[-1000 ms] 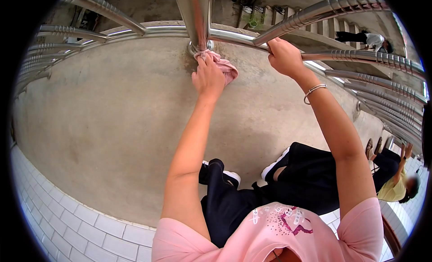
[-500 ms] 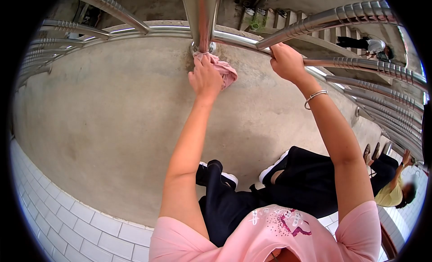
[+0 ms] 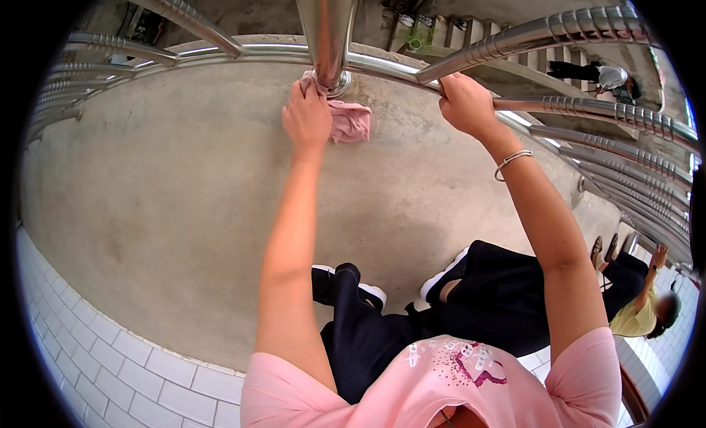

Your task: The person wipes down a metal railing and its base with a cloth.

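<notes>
A crumpled pink cloth [image 3: 351, 122] is in my left hand [image 3: 306, 118], pressed against the base of a thick metal post [image 3: 329, 38]. Part of the cloth hangs down onto the concrete floor, to the right of that hand. The round collar [image 3: 343, 82] at the foot of the post shows beside the cloth. My right hand [image 3: 468, 104] is closed around the lower rail [image 3: 397, 68] of the metal railing, close to where a slanting baluster [image 3: 515, 45] meets it. A metal bracelet [image 3: 513, 162] circles my right wrist.
Concrete floor [image 3: 184, 207] lies under me, bordered by a white tiled wall [image 3: 147, 376]. Beyond the railing are stairs [image 3: 471, 34] and a person [image 3: 610, 76]. Another person in a yellow top [image 3: 634, 318] is at the right, by more balusters [image 3: 640, 156].
My left hand has shifted left around the post's base with the cloth, and the loose end now trails lower and more to the left. My right hand stays on the rail.
</notes>
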`<state>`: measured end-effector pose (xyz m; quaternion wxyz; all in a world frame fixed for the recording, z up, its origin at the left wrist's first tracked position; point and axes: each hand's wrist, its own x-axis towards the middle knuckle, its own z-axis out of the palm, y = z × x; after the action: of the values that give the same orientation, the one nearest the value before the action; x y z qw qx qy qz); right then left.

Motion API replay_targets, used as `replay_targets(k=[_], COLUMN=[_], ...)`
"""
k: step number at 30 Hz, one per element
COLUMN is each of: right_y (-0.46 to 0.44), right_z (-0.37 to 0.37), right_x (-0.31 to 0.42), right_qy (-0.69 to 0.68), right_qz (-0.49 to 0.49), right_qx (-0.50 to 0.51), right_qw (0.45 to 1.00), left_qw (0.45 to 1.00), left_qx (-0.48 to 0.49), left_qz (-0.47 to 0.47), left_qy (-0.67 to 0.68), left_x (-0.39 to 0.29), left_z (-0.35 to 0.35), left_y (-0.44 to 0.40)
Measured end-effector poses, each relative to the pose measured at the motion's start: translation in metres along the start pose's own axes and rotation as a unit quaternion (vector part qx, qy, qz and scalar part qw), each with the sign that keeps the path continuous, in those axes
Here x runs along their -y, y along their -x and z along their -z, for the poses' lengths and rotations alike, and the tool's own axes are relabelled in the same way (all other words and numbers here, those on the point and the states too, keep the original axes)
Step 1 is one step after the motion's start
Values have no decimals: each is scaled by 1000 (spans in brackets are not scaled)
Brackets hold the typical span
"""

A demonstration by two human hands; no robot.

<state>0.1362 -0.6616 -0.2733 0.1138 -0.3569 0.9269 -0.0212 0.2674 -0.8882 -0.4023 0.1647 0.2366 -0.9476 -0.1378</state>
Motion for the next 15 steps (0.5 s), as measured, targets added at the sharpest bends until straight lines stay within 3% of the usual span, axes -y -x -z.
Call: replay_targets(k=[15], right_y=[1], right_z=[2], right_x=[2], right_qy=[-24], right_qz=[1], right_qx=[-16], right_qw=[1000], left_qw=[998], left_qx=[15], left_qz=[-3], left_qy=[-64], left_x=[16], left_z=[-7], left_y=[-28])
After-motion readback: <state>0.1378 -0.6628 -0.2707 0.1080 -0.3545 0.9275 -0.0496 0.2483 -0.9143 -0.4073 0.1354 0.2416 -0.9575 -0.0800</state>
